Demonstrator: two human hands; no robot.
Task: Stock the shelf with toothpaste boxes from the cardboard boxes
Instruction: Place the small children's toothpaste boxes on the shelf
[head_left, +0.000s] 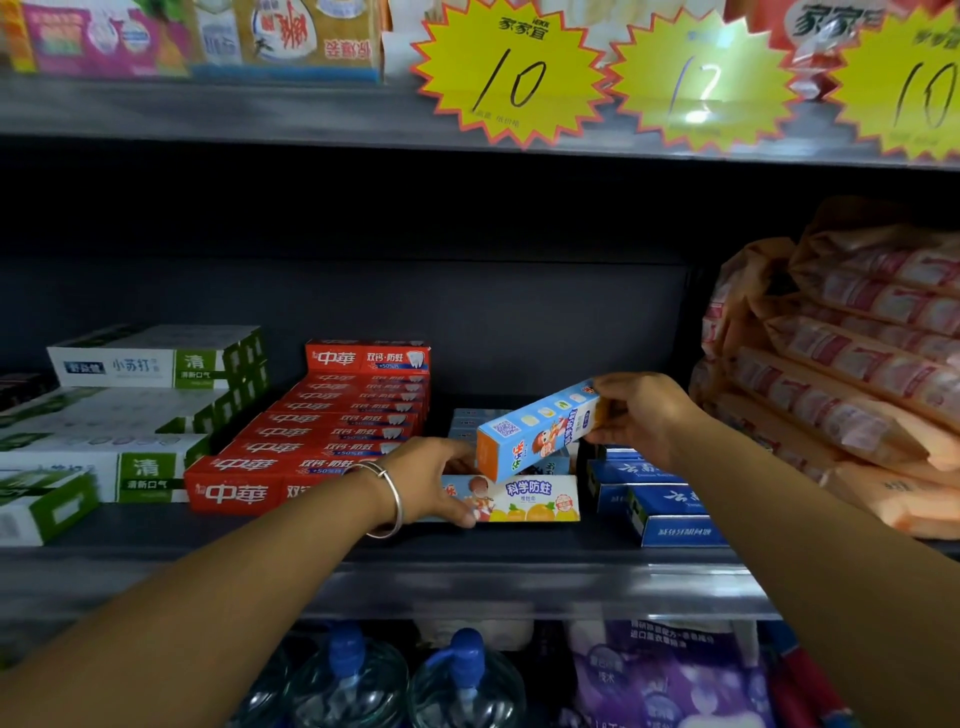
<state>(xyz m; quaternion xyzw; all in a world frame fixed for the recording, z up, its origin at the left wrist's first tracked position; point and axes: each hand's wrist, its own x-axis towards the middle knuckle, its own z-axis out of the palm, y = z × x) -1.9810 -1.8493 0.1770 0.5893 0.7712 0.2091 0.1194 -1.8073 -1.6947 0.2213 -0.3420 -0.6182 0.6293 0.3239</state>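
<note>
Silver-bangled, reaching forward over the shelf (467, 582) edge, left hand (436, 480) curling round the near end of a children's toothpaste box lying flat (524, 500). Pinching, up and to the right of it, right hand (641, 415) gripping the far end of a tilted blue box (535, 431), cartoon-printed, orange end dipping toward the left hand, hovering above the flat one.

Dark grey back panel (363, 301) (dimly lit) under yellow price signs (511, 73).
</note>
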